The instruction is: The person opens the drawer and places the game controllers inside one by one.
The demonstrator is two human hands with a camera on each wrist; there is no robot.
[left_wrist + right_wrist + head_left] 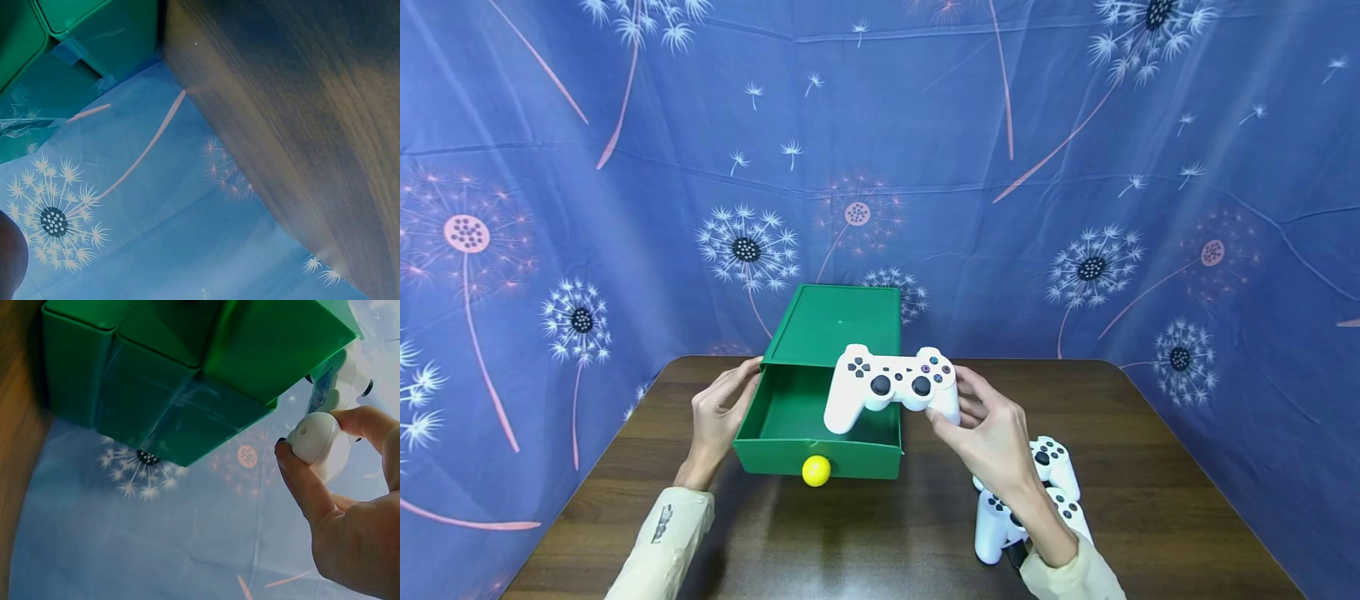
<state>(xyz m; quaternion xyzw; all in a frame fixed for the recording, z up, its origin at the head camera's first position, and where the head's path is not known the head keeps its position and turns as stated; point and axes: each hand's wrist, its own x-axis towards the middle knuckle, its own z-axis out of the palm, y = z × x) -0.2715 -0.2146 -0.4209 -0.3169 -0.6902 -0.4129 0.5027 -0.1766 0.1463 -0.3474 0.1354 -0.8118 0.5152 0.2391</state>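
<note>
White plastic game controller with two black thumbsticks is held raised over the pulled-out green drawer. Right hand: thumb and fingers clamped on the controller's right-hand grip. Left hand: fingers extended against the left side of the green box-shaped drawer unit. Round yellow knob sits on the drawer front. More white controllers lie on the brown wood-grain table, beneath the right forearm.
</note>
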